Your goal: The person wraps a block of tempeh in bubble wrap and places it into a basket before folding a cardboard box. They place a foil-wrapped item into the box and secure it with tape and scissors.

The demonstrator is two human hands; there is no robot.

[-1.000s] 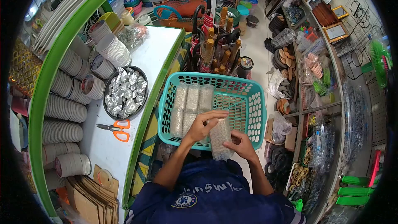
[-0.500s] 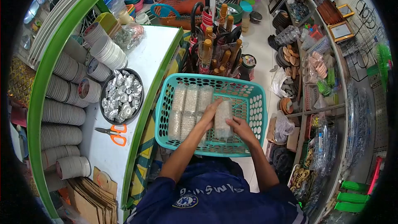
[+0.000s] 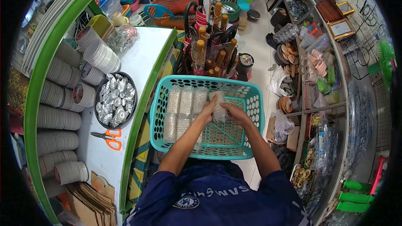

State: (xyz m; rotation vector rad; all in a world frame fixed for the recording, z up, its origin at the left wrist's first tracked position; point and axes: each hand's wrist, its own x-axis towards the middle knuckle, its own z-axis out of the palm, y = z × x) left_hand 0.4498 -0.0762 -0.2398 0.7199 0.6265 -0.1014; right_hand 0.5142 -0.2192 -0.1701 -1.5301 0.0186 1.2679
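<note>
The held packet (image 3: pixel 219 105), wrapped in bubble wrap, was over the near rim of the teal basket (image 3: pixel 248 151) a second ago; now it is inside the basket's outline, towards its far side and just right of the other wrapped packets (image 3: pixel 186 100). The left hand (image 3: pixel 208 109) is clamped on its left side and the right hand (image 3: pixel 235 114) on its right, the packet pinched between them. Whether its base touches the basket floor, I cannot tell. The other wrapped packets still lie in two rows in the basket's left part, with the left forearm (image 3: pixel 183 147) across the near row, hiding some of it. The basket's right part shows bare lattice, as before.

Left of the basket, on the white counter (image 3: pixel 149 50), are a dark round tray (image 3: pixel 98 115) of silvery fluted cups (image 3: pixel 115 100) and, nearer the wearer, orange-handled scissors (image 3: pixel 112 143), blades apart. Stacks of pale bowls (image 3: pixel 58 117) stand further left. Close beyond the basket's far rim, umbrellas (image 3: pixel 201 21) and wooden-looking handles (image 3: pixel 200 52) crowd upright, blocking the way straight ahead. Loaded shelves (image 3: pixel 324 111) line the basket's right side, across a strip of pale floor
</note>
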